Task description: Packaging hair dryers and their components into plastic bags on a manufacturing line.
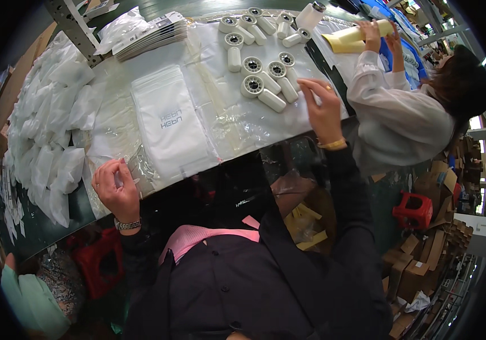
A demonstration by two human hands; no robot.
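Clear plastic bag [141, 170] pinched in left hand [117, 190] at near edge of table [141, 62], thumb and fingers closed on it. Right hand [323, 110] held up, fingers loose, grasping nothing, just beside white rollers [265, 85] lying in group on table. Stack of flat white pouches [166, 122] sits between both hands. Pile of filled bags [50, 130] far left. Other person in white sleeve [390, 113] works at right with yellow tube [362, 33].

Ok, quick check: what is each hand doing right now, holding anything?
Left hand: fingers curled, pinching the clear plastic bag at the table edge.
Right hand: open, empty, fingers reaching toward the white rollers.
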